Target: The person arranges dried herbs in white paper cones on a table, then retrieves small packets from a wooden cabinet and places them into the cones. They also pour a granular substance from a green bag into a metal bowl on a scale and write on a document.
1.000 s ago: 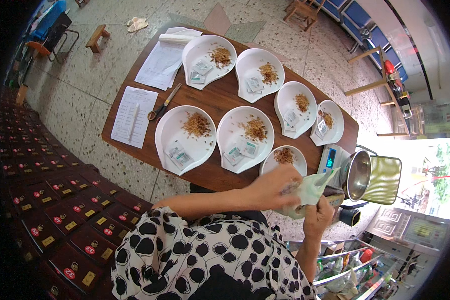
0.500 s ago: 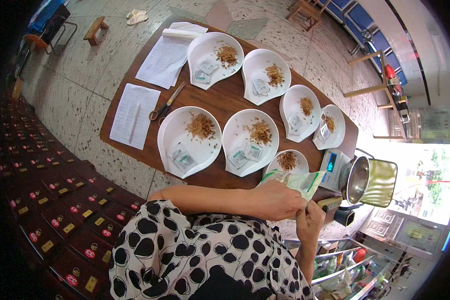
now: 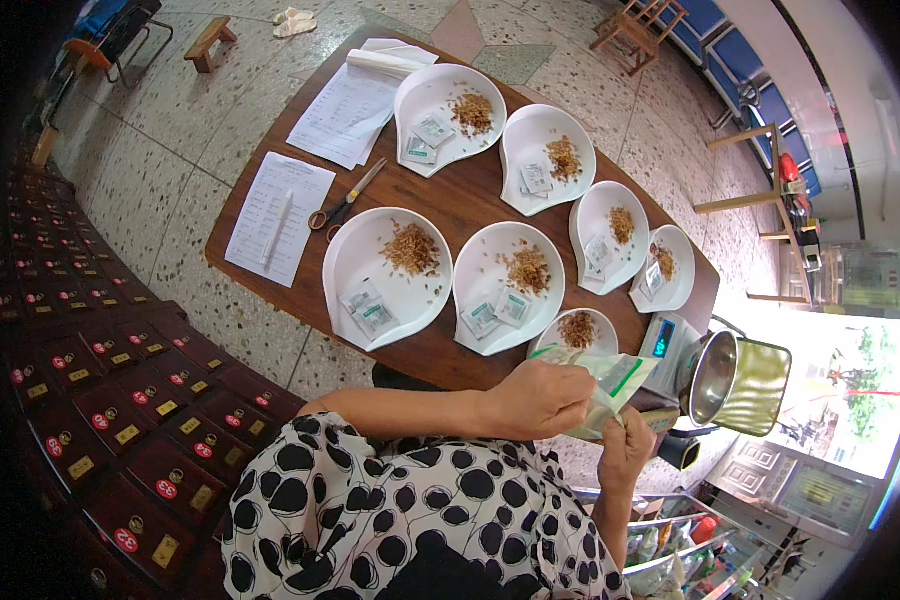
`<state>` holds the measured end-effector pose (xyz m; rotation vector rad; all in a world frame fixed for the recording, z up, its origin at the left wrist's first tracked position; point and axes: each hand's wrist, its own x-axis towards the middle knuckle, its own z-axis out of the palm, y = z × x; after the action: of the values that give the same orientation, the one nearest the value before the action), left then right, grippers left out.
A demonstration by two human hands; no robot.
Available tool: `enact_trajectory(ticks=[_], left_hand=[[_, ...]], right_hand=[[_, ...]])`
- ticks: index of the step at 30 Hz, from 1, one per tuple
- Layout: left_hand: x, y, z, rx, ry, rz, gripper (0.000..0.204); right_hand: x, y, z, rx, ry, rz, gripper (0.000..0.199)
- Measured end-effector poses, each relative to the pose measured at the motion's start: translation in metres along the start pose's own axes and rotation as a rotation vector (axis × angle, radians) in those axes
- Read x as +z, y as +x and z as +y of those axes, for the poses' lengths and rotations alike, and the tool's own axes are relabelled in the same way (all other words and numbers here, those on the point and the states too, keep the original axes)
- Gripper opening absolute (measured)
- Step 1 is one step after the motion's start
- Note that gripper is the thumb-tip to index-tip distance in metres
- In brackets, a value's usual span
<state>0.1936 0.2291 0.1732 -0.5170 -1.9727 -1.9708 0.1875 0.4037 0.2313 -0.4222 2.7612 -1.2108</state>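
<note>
At the table's near right edge, a pale green translucent plastic bag [image 3: 610, 378] with a bright green stripe is between my hands. My left hand [image 3: 542, 400] is closed, its curled fingers pinching the bag's upper part. Lower down, my right hand [image 3: 626, 446] grips the bag's near edge. Partly covered by the bag is a small white dish [image 3: 602, 322] of brown dried pieces. Two larger white scoop-shaped trays [image 3: 355, 262] [image 3: 475, 262] stand to the left, each with dried pieces and small sachets [image 3: 373, 312]. What the bag contains is hard to make out.
More scoop trays [image 3: 415, 100] stand along the far side of the wooden table [image 3: 300, 128]. Scissors [image 3: 348, 198], printed sheets [image 3: 305, 250] and a white pen lie at left. A digital scale [image 3: 668, 350] and metal bowl [image 3: 712, 378] stand at right. Numbered drawers [image 3: 130, 400] line the left.
My left hand has drawn slightly left and away from my right hand, which has shifted a little right and down. More of the bag shows between them. The whole view has turned slightly.
</note>
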Motion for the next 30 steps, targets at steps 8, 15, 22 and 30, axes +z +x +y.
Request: enact_trajectory(ticks=[8, 15, 22, 30], left_hand=[[0.004, -0.010, 0.006, -0.044, -0.073, 0.122, 0.013], [0.006, -0.018, 0.007, -0.089, -0.160, 0.150, 0.012], [-0.001, -0.034, -0.045, -0.257, -0.497, 0.029, 0.026], [0.022, -0.046, -0.084, -0.976, -1.660, -0.232, 0.079]], right_hand=[[0.007, -0.003, -0.007, 0.023, 0.107, 0.101, 0.010], [0.008, -0.009, 0.004, 0.055, 0.230, 0.143, 0.015], [-0.004, 0.003, -0.016, -0.177, 0.175, 0.096, 0.018], [-0.019, 0.005, -0.019, -0.226, 0.522, 0.164, 0.028]])
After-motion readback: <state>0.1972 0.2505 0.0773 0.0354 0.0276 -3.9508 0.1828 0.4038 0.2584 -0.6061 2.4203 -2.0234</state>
